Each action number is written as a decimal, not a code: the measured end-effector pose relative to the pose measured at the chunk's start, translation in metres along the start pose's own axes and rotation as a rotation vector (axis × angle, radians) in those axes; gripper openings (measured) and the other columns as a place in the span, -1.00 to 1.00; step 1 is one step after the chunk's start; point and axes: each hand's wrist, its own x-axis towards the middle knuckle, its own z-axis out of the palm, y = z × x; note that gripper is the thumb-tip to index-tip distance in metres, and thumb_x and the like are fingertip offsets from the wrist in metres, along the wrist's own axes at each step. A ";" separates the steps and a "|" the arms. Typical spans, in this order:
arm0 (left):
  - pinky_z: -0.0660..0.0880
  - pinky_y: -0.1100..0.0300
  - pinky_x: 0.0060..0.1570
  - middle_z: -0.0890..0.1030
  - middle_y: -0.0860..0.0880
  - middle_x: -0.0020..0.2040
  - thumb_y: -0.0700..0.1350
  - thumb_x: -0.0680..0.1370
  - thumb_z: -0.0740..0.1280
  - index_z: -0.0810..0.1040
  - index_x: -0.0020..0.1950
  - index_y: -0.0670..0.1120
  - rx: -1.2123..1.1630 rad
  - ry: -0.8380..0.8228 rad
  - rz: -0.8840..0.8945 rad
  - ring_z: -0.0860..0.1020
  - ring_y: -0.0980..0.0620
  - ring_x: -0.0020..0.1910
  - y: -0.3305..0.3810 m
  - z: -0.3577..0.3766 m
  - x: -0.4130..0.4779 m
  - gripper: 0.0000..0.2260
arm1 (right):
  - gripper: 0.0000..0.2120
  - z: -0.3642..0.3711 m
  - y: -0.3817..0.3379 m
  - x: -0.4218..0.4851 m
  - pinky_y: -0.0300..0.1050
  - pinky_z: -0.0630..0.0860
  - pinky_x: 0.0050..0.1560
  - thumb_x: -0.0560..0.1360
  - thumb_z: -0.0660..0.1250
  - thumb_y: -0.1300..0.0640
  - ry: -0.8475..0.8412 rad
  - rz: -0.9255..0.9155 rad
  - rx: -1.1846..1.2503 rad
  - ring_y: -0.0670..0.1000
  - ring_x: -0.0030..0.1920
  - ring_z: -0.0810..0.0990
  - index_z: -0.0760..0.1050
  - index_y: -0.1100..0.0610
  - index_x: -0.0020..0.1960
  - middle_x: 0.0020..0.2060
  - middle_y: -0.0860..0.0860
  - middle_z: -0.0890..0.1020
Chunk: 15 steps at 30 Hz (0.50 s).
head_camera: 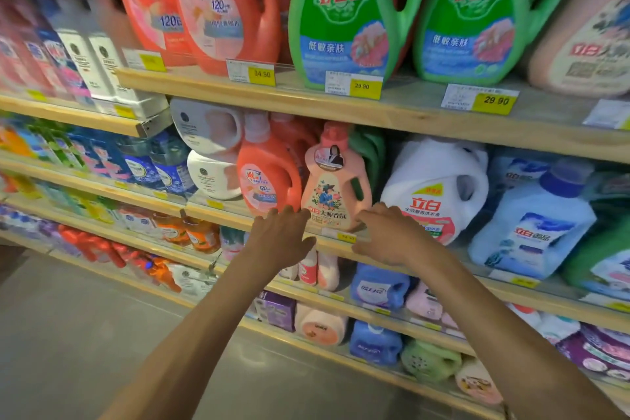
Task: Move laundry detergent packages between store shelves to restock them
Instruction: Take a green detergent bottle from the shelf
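Observation:
A peach-pink detergent bottle [335,181] with a pink cap and a flower label stands upright at the front edge of the middle wooden shelf [426,264]. My left hand [281,239] is just left of its base, fingers spread, fingertips at the lower left corner of the label. My right hand [392,235] is just right of its base, fingers apart and curled over the shelf edge. Neither hand grips the bottle. An orange bottle [267,177] stands right beside it on the left, and a white bottle [439,184] on the right.
The upper shelf [306,95] carries large orange jugs [221,7] and green jugs [344,14] with yellow price tags. A pale blue bottle [535,225] stands at the right of the middle shelf. Lower shelves hold smaller bottles and pouches. Grey floor [85,334] lies to the lower left.

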 end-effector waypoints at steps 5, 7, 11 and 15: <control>0.48 -0.11 0.19 0.51 -0.09 0.33 0.15 0.62 0.25 0.35 0.47 -0.01 0.041 0.059 0.047 0.48 -0.19 0.31 -0.013 -0.028 0.001 -0.54 | -0.32 -0.022 -0.004 -0.016 0.13 0.46 0.20 0.53 0.33 -0.14 0.090 0.017 -0.011 0.21 0.28 0.40 0.13 -0.03 0.55 0.32 0.14 0.37; 0.45 -0.12 0.22 0.49 -0.10 0.37 0.17 0.62 0.25 0.34 0.49 0.01 0.036 0.073 0.053 0.46 -0.20 0.34 -0.019 -0.040 0.001 -0.51 | -0.37 -0.031 -0.007 -0.020 0.14 0.45 0.21 0.52 0.34 -0.15 0.099 0.044 -0.010 0.21 0.28 0.39 0.24 0.00 0.51 0.29 0.13 0.38; 0.40 -0.14 0.28 0.49 -0.07 0.38 0.18 0.60 0.25 0.33 0.50 0.03 0.087 0.108 0.078 0.41 -0.21 0.38 -0.026 -0.070 0.001 -0.50 | -0.41 -0.055 -0.020 -0.028 0.10 0.44 0.21 0.55 0.30 -0.21 0.130 0.067 -0.008 0.20 0.31 0.37 0.28 0.00 0.49 0.33 0.13 0.38; 0.38 -0.12 0.30 0.50 -0.09 0.33 0.18 0.60 0.25 0.36 0.46 0.03 0.092 0.170 0.120 0.41 -0.21 0.37 -0.030 -0.097 -0.005 -0.53 | -0.46 -0.079 -0.037 -0.038 0.09 0.44 0.20 0.58 0.24 -0.20 0.184 0.092 -0.046 0.21 0.31 0.37 0.26 -0.03 0.49 0.34 0.14 0.38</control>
